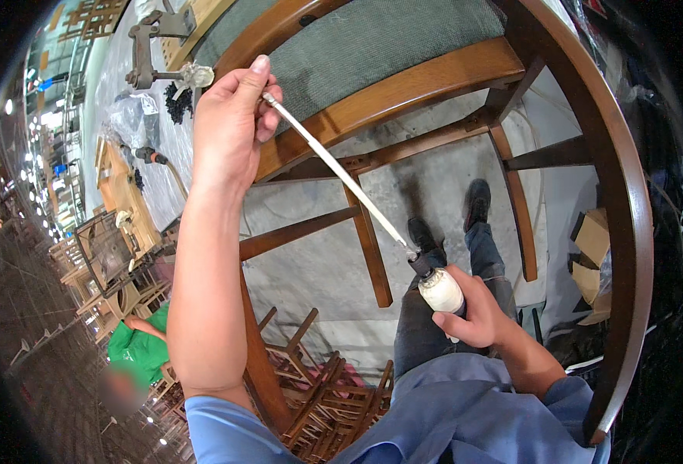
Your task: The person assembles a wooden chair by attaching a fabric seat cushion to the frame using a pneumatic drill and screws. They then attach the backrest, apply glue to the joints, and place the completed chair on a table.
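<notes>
The left hand (229, 116), fingers closed, pinches the far tip of a long white rod tool (341, 174) against the wooden chair (403, 85); the right hand (473, 313) grips its wrapped handle (440, 290). Probably mid-positioning; next, steady alignment.

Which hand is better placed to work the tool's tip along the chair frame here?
Left, probably. The left hand pinches the thin rod's tip right beside the chair's seat rail, while the right hand grips the handle far below.
</notes>
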